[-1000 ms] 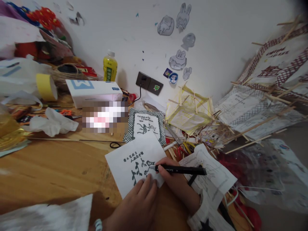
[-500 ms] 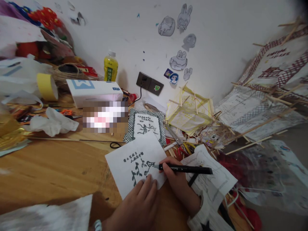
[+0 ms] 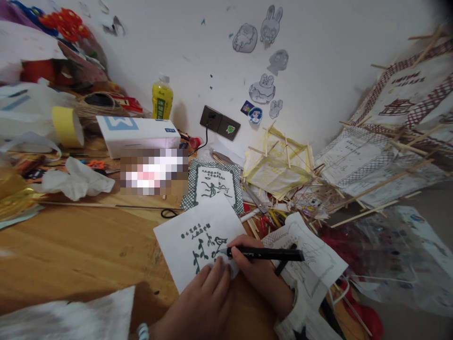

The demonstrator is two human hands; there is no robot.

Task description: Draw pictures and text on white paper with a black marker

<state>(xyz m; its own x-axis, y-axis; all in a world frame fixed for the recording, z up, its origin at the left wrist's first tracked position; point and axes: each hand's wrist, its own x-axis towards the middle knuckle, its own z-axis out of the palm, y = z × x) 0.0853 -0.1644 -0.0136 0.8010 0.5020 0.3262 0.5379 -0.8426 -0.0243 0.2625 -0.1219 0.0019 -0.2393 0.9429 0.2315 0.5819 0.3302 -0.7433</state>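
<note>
Inked white sheet [image 3: 177,236], lower centre of the frame, under two hands.
Head view: on the wooden tabletop [image 3: 106,250], the left hand [image 3: 205,297] rests on the sheet's lower part, grip loosely spread; the right hand's [image 3: 253,270] grip is closed around a black marker [image 3: 279,254]. Mid-frame, a green-bordered picture [image 3: 214,184] lies partly beneath the sheet.

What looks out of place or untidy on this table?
Thin wooden sticks lie in an untidy jumble with scissors beside the drawing paper. Farther left, a white tissue lies crumpled. No spill is visible.
</note>
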